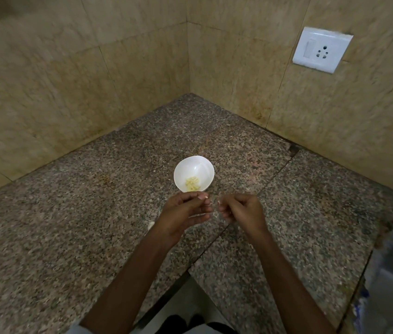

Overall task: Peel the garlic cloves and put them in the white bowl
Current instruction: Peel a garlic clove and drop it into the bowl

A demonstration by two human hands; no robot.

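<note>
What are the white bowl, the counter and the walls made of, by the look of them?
White bowl: glazed ceramic or perhaps melamine, smooth and glossy with a soft highlight. Counter: polished granite probably, speckled brown-grey grain with a joint between slabs. Walls: beige marbled tiles, likely ceramic, with thin grout lines.

At frame centre a white bowl (194, 165) holds peeled garlic cloves (192, 183) on the granite counter (70, 225); just below it, the left hand (185, 213) and right hand (243, 210) curl, blurred.
</note>
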